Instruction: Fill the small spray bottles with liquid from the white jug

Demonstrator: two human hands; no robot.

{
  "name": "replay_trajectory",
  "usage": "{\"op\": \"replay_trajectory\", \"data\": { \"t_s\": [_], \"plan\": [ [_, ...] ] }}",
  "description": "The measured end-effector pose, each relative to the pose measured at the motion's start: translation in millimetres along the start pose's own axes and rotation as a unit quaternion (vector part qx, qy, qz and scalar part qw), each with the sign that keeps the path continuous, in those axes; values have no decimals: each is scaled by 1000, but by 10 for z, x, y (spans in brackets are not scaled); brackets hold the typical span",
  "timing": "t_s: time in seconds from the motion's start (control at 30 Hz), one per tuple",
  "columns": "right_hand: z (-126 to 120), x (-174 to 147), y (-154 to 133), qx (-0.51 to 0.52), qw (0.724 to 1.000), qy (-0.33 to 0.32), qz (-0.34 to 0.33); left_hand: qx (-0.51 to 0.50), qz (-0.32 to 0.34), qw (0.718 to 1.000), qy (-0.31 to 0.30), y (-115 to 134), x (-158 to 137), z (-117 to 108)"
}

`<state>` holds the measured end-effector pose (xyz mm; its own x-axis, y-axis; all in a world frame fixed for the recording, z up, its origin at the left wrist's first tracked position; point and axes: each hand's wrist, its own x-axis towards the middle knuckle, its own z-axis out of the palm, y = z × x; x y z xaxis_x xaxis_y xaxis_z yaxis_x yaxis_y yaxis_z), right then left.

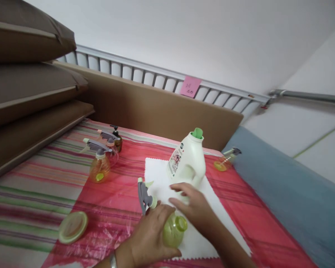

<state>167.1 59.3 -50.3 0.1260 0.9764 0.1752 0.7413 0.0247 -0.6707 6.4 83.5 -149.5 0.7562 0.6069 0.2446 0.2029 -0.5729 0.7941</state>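
Note:
My left hand [153, 234] is wrapped round a yellow-green spray bottle [173, 231] whose neck is uncovered and tipped to the right. A grey trigger spray head [145, 197] with a pale green collar sits right at this hand's fingertips; I cannot tell whether they grip it or it rests beyond them. My right hand [194, 204] is open, fingers apart, just in front of the handle of a large pale jug [188, 158]. A green cap or spout [197, 133] sticks up from the jug's mouth. Under the jug lies a white cloth [156, 169] with a zigzag edge.
Spray bottles stand at the left, one orange-tinted [99, 169], beside a dark pump bottle [117, 139]. Another spray bottle [223, 162] is at the back right. A round pale green lid [73, 227] lies front left. Stacked brown cushions [30, 85] and a brown board [156, 108] border the surface.

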Motion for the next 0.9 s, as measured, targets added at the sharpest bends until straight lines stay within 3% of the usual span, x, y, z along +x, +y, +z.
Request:
{"op": "replay_trajectory", "data": {
  "t_s": [0.13, 0.23, 0.3, 0.37, 0.47, 0.57, 0.63, 0.73, 0.9],
  "plan": [
    [226, 150, -259, -19, 967, -253, -20, -42, 15, 999, -7, -16, -35, 120],
    [300, 211, -251, -44, 952, -303, -27, -53, 39, 998, -11, -70, 22, 186],
    [301, 221, -230, 6, 971, -239, -18, -59, 51, 997, -6, -89, 59, 192],
    [243, 214, -240, 60, 990, -129, -9, -63, 56, 996, 6, -89, 65, 162],
    [27, 168, -329, 105, 994, 26, -1, -67, 24, 996, 57, -65, 28, 78],
    [-251, 70, -448, 188, 971, 150, -3, -89, -17, 990, 108, -66, 20, -1],
    [-382, -10, -508, 304, 920, 246, -14, -109, -21, 986, 121, -109, 50, -29],
    [-431, -116, -558, 411, 869, 275, -26, -120, -26, 983, 140, -213, 105, -28],
    [-289, -140, -599, 448, 850, 277, -22, -129, -22, 980, 151, -324, 131, 30]
  ]
}}
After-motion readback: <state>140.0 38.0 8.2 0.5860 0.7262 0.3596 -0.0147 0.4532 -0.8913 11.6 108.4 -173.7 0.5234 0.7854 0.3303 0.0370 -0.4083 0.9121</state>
